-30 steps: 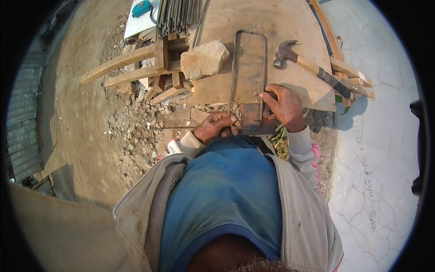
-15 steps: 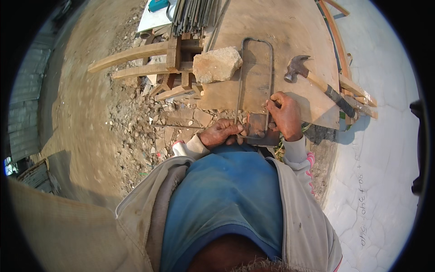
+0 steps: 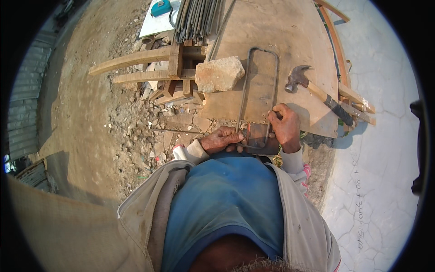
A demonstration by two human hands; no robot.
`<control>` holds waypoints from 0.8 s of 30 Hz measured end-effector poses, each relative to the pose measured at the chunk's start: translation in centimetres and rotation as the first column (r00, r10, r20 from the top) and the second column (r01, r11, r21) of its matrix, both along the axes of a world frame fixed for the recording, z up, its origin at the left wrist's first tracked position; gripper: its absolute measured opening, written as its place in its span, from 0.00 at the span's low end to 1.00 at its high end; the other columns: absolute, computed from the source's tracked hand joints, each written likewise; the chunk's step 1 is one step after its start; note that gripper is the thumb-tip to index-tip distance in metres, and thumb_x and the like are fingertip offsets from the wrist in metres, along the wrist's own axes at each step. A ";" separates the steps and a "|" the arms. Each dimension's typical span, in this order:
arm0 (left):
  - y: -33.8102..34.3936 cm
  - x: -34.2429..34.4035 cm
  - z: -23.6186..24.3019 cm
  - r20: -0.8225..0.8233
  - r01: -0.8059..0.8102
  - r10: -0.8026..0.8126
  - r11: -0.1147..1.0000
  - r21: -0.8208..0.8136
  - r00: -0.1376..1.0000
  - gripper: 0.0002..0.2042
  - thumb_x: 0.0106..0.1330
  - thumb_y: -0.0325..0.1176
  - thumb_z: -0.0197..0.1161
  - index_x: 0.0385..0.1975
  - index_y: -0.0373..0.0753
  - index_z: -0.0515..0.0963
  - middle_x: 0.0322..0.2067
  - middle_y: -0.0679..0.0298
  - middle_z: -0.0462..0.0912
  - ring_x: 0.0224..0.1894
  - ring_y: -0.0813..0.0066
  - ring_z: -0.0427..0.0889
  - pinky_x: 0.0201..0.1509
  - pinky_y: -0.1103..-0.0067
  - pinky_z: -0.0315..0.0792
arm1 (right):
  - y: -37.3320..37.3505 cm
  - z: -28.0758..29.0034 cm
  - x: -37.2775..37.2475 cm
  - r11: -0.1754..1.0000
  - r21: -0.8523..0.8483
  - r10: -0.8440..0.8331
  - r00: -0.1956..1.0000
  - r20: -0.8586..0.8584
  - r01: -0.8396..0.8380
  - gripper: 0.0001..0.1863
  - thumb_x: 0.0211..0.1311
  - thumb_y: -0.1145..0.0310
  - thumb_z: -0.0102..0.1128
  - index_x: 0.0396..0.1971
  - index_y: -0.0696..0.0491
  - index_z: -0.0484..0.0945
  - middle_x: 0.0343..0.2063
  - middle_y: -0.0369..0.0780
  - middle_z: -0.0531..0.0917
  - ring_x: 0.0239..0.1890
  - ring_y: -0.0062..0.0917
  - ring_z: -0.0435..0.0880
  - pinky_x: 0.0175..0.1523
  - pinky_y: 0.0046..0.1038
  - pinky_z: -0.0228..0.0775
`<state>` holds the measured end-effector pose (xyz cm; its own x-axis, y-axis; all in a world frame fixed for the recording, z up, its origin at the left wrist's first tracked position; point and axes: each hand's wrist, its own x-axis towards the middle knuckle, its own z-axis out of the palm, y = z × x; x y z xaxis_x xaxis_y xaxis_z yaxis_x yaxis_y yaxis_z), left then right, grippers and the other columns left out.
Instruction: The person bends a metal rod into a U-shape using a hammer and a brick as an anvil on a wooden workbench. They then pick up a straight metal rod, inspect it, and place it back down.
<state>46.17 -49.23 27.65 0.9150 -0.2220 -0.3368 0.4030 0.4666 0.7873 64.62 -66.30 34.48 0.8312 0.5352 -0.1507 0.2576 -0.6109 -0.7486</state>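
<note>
A thin steel rod bent into a long rectangular loop (image 3: 276, 77) lies over the plywood board, its near end close to my body. My left hand (image 3: 222, 139) is closed on the loop's near left corner, thumb and fingers pinching it. On the right long side, my right hand (image 3: 286, 128) grips the rod between thumb and fingers. Under the near end sits a reddish-brown flat piece (image 3: 257, 131), partly hidden by the loop and hands. A claw hammer (image 3: 319, 92) with dark wrapping on its wooden handle rests to the right of the loop.
A rough pale stone (image 3: 219, 75) sits on the plywood board (image 3: 272, 22), left of the loop. Behind it are a bundle of steel rods (image 3: 195, 22) and a teal tape measure (image 3: 161, 8). Wooden beams (image 3: 131, 61) jut left over rubble (image 3: 136, 131).
The view has shifted slightly, so the board and its things appear lower. The loop's far end has swung a little to the right. Both hands keep their hold.
</note>
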 end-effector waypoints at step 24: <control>1.8 0.8 -0.5 0.140 0.118 -0.163 0.951 0.286 0.977 0.18 0.80 0.45 0.53 0.43 0.36 0.82 0.25 0.71 0.76 0.26 0.83 0.69 0.31 0.81 0.66 | -0.2 -0.4 0.8 0.993 0.115 0.053 0.988 -0.145 -0.037 0.10 0.63 0.67 0.65 0.30 0.60 0.80 0.14 0.40 0.78 0.16 0.22 0.75 0.24 0.29 0.66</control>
<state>46.98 -47.45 27.15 0.9281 -0.2721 -0.2541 0.3067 0.1715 0.9362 65.41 -66.54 34.10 0.7791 0.5917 -0.2073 0.1646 -0.5121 -0.8430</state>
